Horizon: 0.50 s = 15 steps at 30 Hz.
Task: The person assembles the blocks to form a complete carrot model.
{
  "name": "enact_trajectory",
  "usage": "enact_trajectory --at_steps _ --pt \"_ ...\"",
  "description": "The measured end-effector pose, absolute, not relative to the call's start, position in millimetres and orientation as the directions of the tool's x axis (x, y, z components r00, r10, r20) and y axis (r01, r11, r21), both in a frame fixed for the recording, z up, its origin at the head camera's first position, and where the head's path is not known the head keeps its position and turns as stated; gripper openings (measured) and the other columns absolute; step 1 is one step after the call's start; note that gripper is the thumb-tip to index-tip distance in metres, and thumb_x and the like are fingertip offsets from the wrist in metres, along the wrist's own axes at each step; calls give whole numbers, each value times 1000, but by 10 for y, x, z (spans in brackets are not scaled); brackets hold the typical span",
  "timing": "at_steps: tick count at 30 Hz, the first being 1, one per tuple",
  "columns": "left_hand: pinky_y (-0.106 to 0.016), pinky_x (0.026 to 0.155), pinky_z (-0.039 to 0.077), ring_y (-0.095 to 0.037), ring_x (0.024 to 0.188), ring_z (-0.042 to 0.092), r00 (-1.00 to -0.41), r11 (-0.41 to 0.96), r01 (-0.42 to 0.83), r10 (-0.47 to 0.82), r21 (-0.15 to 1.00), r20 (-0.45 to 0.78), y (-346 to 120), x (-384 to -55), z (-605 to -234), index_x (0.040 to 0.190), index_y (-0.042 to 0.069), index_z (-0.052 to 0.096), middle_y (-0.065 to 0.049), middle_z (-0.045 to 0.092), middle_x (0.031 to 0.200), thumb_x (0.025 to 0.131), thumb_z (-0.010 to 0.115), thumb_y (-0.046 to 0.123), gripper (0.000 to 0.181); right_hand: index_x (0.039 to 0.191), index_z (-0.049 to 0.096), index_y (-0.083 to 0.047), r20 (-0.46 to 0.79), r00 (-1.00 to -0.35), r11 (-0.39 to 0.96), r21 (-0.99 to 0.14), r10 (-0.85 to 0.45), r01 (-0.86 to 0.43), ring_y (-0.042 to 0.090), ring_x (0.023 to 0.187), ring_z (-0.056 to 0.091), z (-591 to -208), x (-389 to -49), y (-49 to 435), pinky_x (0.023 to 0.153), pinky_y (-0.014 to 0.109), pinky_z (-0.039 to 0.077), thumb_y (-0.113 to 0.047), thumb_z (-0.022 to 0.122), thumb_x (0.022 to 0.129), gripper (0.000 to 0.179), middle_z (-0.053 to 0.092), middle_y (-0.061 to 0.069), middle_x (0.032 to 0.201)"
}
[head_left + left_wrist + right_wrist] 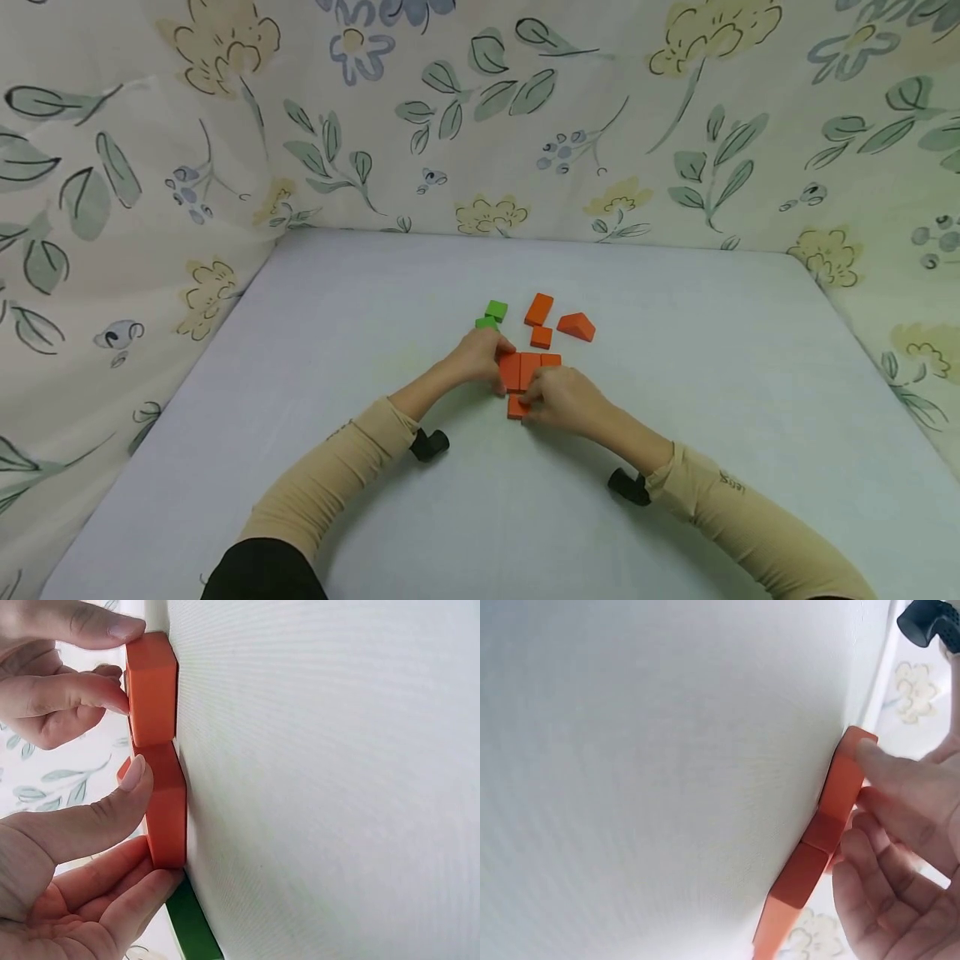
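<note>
Several orange blocks lie pressed together on the white table, forming a flat patch in the head view. My left hand (474, 357) curves round the patch's left end, thumb and fingers on the leftmost orange block (510, 372). Its thumb lies on that block's edge in the left wrist view. Along the near side, my right hand (566, 398) pinches a small orange block (515, 407) between thumb and fingers, up against the patch. That same block (844, 776) shows under the right thumb in the right wrist view. The right hand partly hides the patch's right side.
Two green blocks (497, 310) sit just beyond the left hand. Farther back are an orange oblong block (538, 309), an orange square block (541, 337) and an orange wedge-like block (577, 326). Floral cloth (450, 158) hangs around the table (337, 333).
</note>
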<state>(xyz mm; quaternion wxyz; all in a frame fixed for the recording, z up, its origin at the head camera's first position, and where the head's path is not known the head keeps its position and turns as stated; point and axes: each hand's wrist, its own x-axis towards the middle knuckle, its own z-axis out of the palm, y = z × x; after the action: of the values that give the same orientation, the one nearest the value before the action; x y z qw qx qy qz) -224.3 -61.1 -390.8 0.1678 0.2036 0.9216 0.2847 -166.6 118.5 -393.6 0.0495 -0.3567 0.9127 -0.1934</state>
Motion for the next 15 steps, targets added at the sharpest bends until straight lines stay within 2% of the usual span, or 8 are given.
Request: enact_trajectory --at_steps 7,15 --pt "-34 98 46 -25 119 55 -863 763 264 460 590 -207 -597 -2249 -3906 124 -3 64 -13 65 124 63 90 1 67 88 78 -2 42 -745 674 -396 -665 -624 16 76 60 -3920 -1702 1195 66 26 52 -12 84 75 18 66 2 83" --pt "-34 98 46 -25 118 55 -861 764 260 460 590 -217 -607 -2252 -3907 124 -3 64 -13 64 123 64 89 0 66 91 78 -1 22 -762 685 -424 -647 -593 16 78 60 -3923 -1726 1178 68 27 52 -11 84 73 21 67 2 84"
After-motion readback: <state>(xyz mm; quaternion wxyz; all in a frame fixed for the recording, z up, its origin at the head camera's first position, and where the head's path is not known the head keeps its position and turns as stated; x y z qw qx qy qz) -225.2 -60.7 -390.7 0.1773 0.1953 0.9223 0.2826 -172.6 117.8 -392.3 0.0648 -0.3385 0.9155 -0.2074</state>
